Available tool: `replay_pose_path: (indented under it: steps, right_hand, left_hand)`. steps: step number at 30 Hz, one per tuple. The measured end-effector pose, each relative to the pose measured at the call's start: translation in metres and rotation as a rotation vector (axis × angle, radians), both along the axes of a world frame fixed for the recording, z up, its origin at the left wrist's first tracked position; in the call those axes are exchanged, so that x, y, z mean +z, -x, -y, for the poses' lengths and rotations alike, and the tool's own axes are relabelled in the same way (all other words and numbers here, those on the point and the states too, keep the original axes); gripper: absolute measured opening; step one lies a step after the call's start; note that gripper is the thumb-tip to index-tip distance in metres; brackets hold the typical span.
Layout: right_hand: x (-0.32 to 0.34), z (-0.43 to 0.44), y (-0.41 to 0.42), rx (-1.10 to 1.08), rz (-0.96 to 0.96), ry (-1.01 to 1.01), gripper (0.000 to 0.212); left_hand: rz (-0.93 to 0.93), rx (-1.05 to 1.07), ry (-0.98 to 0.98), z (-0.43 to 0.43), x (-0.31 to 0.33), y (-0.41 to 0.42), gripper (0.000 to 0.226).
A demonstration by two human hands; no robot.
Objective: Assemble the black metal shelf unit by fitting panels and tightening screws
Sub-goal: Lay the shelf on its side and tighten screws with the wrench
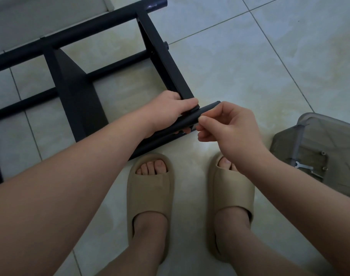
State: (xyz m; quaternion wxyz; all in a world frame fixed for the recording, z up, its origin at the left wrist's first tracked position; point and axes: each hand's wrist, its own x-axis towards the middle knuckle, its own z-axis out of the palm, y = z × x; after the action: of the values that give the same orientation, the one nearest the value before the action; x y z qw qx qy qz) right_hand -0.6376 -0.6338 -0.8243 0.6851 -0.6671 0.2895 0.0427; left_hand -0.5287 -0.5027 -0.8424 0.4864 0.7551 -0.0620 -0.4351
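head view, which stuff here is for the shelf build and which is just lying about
Job: black shelf frame, black tube in left hand, right hand at its end, spanner in grey tray.
Not the job: beige slippers (worn), white board top left.

a person's left hand [170,110] and right hand [232,132] are bare, as are both forearms and lower legs. the feet wear thick beige moulded foam slide sandals [150,188], each with one broad strap and open toe.
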Motion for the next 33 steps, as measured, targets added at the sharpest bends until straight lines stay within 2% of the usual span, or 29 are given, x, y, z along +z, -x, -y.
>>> replay_pose_path:
  steps: [3, 7, 10, 15, 17, 19, 24, 26, 29, 30, 33]
  right_hand:
    - [0.002, 0.000, -0.001, 0.038, 0.021, 0.126, 0.013]
    - [0.005, 0.003, -0.001, 0.058, 0.044, 0.233, 0.014]
    - [0.005, 0.005, 0.001, 0.034, 0.068, 0.259, 0.018]
    - [0.007, 0.011, 0.011, -0.032, 0.127, 0.328, 0.006]
    - [0.009, 0.018, 0.011, -0.049, 0.140, 0.332, 0.008]
    - [0.008, 0.027, 0.008, -0.041, 0.144, 0.328, 0.020]
    - [0.004, 0.045, -0.001, 0.108, 0.131, 0.517, 0.048]
    - [0.001, 0.049, -0.005, 0.193, 0.139, 0.651, 0.045]
    - [-0.005, 0.056, -0.009, 0.360, 0.132, 0.823, 0.019]
    - [-0.007, 0.058, -0.010, 0.415, 0.118, 0.855, 0.017]
    - [-0.015, 0.063, -0.014, 0.535, 0.083, 0.909, 0.032]
  left_hand:
    - [0.078, -0.011, -0.062, 0.001, -0.002, -0.002, 0.041]
    - [0.055, -0.001, -0.065, 0.004, 0.003, -0.003, 0.045]
    - [0.057, 0.020, -0.073, 0.003, 0.002, -0.001, 0.041]
    - [-0.018, 0.067, -0.085, -0.009, 0.003, -0.007, 0.028]
    - [-0.024, 0.042, -0.078, -0.013, 0.002, -0.006, 0.033]
    - [-0.048, 0.019, -0.042, -0.013, 0.002, -0.002, 0.039]
    - [-0.035, -0.038, -0.043, -0.008, 0.001, -0.001, 0.045]
    - [-0.044, -0.028, -0.026, -0.007, 0.002, -0.003, 0.044]
    - [-0.075, 0.002, -0.008, -0.005, 0.003, -0.003, 0.041]
    - [-0.074, 0.002, -0.009, -0.004, 0.004, -0.003, 0.039]
    - [-0.064, -0.003, -0.014, -0.002, 0.005, -0.002, 0.038]
